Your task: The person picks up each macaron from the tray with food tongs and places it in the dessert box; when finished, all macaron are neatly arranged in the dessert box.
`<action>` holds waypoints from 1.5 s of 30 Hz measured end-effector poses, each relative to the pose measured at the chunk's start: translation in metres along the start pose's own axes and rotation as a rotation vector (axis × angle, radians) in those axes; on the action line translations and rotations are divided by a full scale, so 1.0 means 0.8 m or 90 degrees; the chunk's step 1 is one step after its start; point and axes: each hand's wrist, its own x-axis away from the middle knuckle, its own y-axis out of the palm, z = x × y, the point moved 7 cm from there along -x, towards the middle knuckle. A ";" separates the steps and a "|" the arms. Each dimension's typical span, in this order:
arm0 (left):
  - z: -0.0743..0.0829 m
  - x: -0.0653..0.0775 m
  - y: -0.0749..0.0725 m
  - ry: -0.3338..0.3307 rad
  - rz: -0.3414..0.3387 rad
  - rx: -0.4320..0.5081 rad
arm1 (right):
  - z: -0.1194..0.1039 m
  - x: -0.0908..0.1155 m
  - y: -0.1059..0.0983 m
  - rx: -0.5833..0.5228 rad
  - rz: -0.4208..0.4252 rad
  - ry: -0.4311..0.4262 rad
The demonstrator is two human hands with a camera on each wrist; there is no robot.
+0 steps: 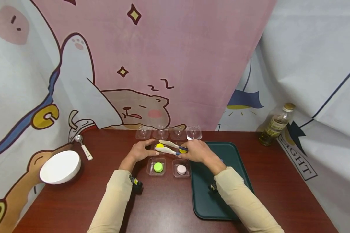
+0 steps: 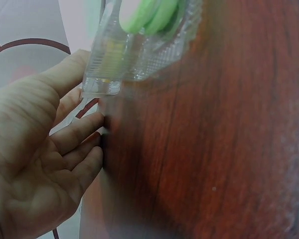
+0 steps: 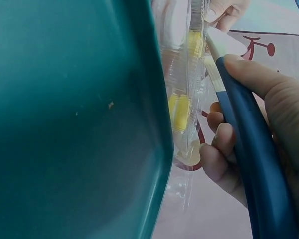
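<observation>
My right hand (image 1: pixel 196 150) holds a pair of tongs (image 3: pixel 254 144) with blue handles and white tips. The tips point left, one on each side of a yellow macaron (image 1: pixel 159 145) in a clear plastic box. My left hand (image 1: pixel 138 151) is at that box's left side, thumb along the near edge and index finger along the far edge. Another yellow macaron (image 1: pixel 182 150) sits in a box beside it, partly covered by the tongs and right hand. Nearer me, a green macaron (image 1: pixel 158 167) and a pale pink macaron (image 1: pixel 181 170) lie in their own clear boxes.
Clear domed lids (image 1: pixel 178 132) line up behind the boxes against the wall cloth. A dark green tray (image 1: pixel 213 207) lies under my right forearm. The oil bottle (image 1: pixel 275 127) stands far right; a white bowl (image 1: pixel 60 167) and a scoop (image 1: pixel 84 148) are at left.
</observation>
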 end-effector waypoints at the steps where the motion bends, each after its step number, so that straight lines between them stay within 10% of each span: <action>1: 0.000 0.000 0.000 0.001 -0.001 -0.003 | 0.001 0.001 0.000 -0.001 0.004 -0.002; 21: -0.007 0.001 -0.007 -0.016 -0.006 -0.003 | 0.095 0.050 -0.049 -0.044 0.129 0.071; 36: -0.005 0.000 0.001 -0.012 -0.004 0.005 | 0.228 0.161 -0.098 -0.028 0.204 0.223; 45: -0.004 0.002 0.004 -0.014 -0.004 0.014 | 0.278 0.197 -0.085 -0.017 0.200 0.302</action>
